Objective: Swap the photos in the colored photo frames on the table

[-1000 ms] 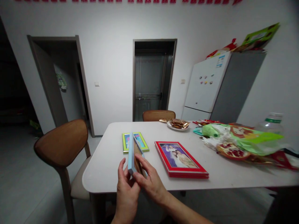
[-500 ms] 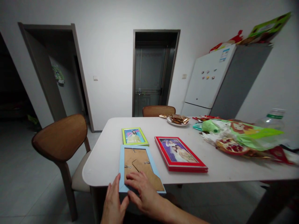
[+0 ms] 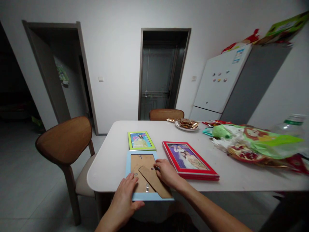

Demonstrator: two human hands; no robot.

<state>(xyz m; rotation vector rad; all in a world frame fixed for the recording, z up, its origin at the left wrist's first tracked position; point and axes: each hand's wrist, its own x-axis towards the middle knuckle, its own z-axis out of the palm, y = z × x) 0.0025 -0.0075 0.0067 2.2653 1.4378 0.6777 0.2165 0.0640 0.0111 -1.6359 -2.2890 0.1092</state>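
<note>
A light blue picture frame lies face down at the table's near edge, its brown backing board and stand facing up. Metal clips sit around the backing. My left hand rests on the frame's left side, fingers apart, thumb by the near edge. At the frame's right side, my right hand has its fingers bent at the right clip; whether they pinch it is hard to make out. Beyond is a green frame with a picture of a figure in a yellow dress. To the right lies a stack of red frames.
On the white table are a plate of gold packets, a green bag, an opened pomegranate and a clear bottle. One wooden chair stands left, another at the far side.
My right hand has moved from the frame's near left part to its right side. My left hand has shifted up and right, onto the frame's left edge. The near clip is now uncovered.
</note>
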